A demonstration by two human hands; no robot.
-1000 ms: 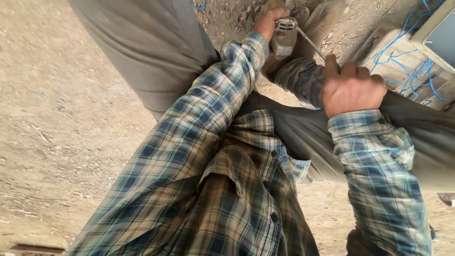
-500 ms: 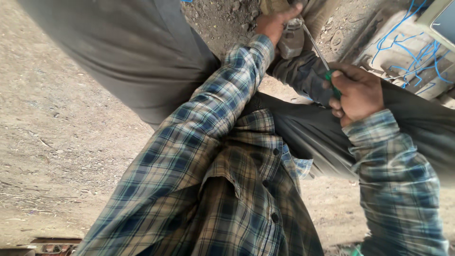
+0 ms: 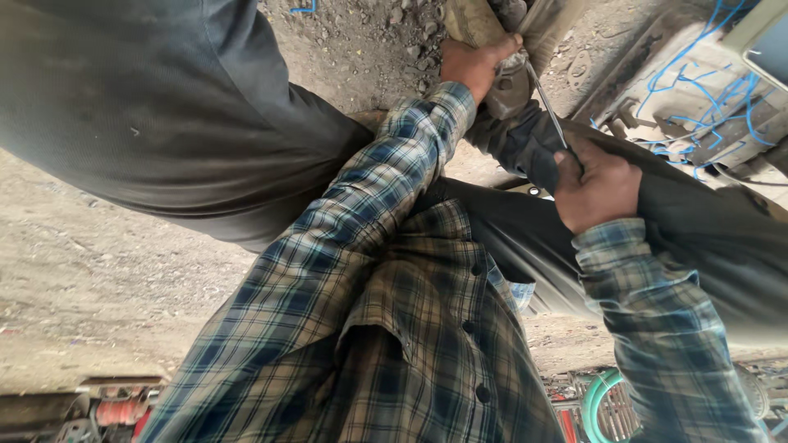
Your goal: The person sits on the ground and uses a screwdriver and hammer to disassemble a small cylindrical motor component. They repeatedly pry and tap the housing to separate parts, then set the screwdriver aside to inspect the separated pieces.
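My left hand (image 3: 474, 64), in a plaid sleeve, reaches forward and grips a small grey metal part (image 3: 510, 82) at the top of the view, down by my feet. My right hand (image 3: 597, 190) is closed around the handle of a screwdriver (image 3: 545, 105), whose thin metal shaft slants up to the left and ends at the metal part. My knees in dark grey trousers frame both arms. The handle is mostly hidden inside my fist.
Dusty ground with small stones (image 3: 377, 33) lies around me. A dirty machine casing with loose blue wires (image 3: 698, 90) stands at the upper right. A green hoop (image 3: 603, 402) and red parts (image 3: 123, 410) sit at the bottom edge.
The view has drifted, so both hands sit higher in the picture. My right hand has shifted slightly left along with the screwdriver. My left hand keeps its grip on the metal part.
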